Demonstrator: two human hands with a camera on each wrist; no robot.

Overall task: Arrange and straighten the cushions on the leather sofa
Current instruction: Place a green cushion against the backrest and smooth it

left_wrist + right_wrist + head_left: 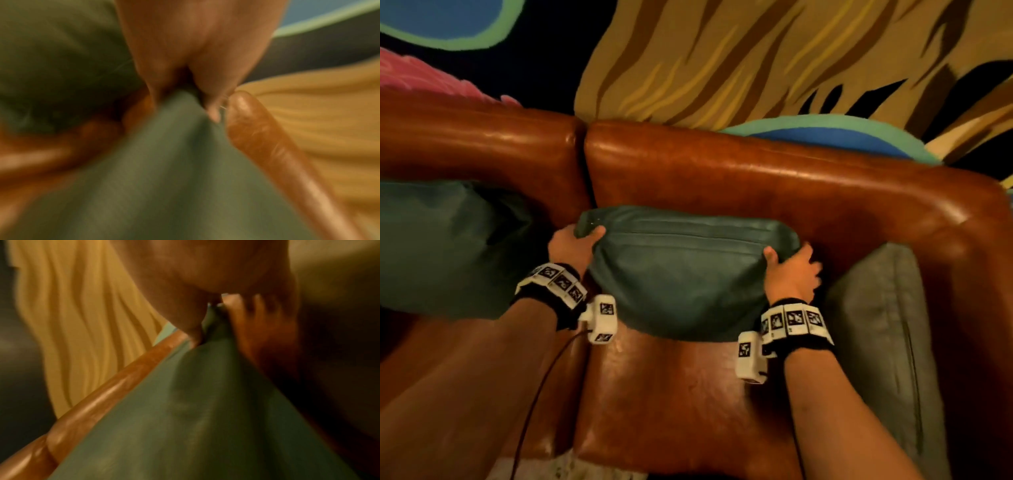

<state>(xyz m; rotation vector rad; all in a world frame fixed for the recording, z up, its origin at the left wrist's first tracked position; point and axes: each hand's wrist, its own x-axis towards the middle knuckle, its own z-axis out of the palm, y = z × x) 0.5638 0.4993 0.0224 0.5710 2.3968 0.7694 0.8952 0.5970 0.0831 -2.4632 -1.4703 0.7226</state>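
A dark green cushion (681, 270) stands against the backrest of the brown leather sofa (774, 178), above the right seat. My left hand (575, 243) grips its upper left corner, thumb on the front. My right hand (791, 267) grips its upper right corner. The blurred left wrist view shows my left hand (185, 91) pinching the green cushion (164, 170); in the right wrist view my right hand (213, 316) pinches the green cushion (205, 410) the same way. A second green cushion (438, 246) leans at the left, and a grey-green cushion (883, 335) stands against the right armrest.
A painted wall (722, 58) with yellow, blue and pink shapes rises behind the sofa. The bare seat cushion (681, 404) lies below the held cushion. A thin cable (534, 404) hangs from my left wrist device. A pale rug edge (558, 469) shows at the bottom.
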